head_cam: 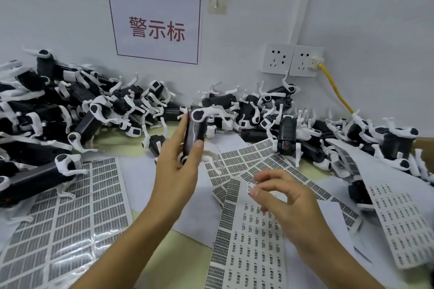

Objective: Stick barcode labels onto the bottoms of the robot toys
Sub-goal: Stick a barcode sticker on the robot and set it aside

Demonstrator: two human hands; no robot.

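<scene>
Left hand: grips one robot toy — fingers behind the black body, thumb curled across its front; held upright and clear of the table, probably so its underside can be turned to take a label.
Right hand: thumb and forefinger pinch one barcode label, the other fingers loosely curled; it hovers just above the label sheet, well below the toy.
Step in hand (judged): label lifted, not yet stuck on; which face of the held toy is its bottom cannot be told from here.
Left heap: black-and-white toys piled against the wall, too tangled to count — dozens, most likely.
Right heap: a lower spread of toys near the right hand's side; whether these are the labelled ones cannot be told.
Sheets: one glossy, picked-over backing sheet at the left; about five more overlap at centre and right, fanned within reach.
Wall: one sign, two sockets, one yellow cable plugged into the right-hand one.
</scene>
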